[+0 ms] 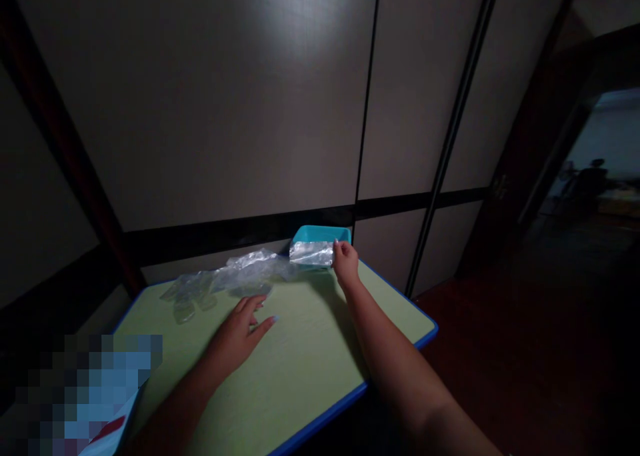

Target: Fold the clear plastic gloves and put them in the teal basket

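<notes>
In my right hand (345, 261) a clear plastic bag (312, 253) is pinched by its right end. It stretches out flat to the left, in front of a turquoise plastic tray (324, 233) at the table's back edge, and hides part of it. My left hand (246, 326) hovers low over the table with its fingers apart and holds nothing. Just beyond its fingertips lies a loose heap of clear plastic bags (235, 273), spread along the back left of the table.
The pale green table (295, 356) has a blue rim (330, 415). Panelled cabinet doors (240, 109) rise right behind it. At the lower left is a pixelated blue patch (113, 383). Dark red floor (500, 349) and a doorway (575, 169) lie to the right.
</notes>
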Motion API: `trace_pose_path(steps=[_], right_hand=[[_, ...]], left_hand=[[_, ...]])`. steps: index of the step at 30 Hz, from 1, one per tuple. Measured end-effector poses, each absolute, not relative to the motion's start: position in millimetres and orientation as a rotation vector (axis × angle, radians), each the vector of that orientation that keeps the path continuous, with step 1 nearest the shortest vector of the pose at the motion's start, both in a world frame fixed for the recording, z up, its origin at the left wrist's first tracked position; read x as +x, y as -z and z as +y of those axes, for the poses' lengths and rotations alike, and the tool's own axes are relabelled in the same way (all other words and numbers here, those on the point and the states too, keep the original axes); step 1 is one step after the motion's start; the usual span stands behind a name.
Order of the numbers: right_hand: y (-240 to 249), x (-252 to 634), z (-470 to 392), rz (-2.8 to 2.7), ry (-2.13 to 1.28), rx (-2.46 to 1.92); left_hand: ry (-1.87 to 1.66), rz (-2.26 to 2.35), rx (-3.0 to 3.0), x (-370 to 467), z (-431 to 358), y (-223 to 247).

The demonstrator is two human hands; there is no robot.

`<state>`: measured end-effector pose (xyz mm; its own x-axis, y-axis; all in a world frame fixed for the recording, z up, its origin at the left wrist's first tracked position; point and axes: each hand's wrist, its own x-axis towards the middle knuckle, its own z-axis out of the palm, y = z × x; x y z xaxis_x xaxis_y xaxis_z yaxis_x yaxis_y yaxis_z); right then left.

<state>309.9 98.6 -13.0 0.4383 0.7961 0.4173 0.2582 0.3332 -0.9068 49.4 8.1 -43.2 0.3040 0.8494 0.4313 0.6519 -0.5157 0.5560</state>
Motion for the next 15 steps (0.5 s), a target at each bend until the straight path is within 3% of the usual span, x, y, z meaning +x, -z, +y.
trace_pose_path(steps=[5, 15], right_hand=[[12.6, 298.0, 105.6, -1.095, -0.617, -1.184], [-35.7, 283.6, 131.8, -0.982, -0.800, -1.252]], left_hand=[[-0.965, 1.355, 2.367, 47.3, 9.0, 48.7], [-0.922, 1.372, 2.410, 52.2, 1.5, 40.3]])
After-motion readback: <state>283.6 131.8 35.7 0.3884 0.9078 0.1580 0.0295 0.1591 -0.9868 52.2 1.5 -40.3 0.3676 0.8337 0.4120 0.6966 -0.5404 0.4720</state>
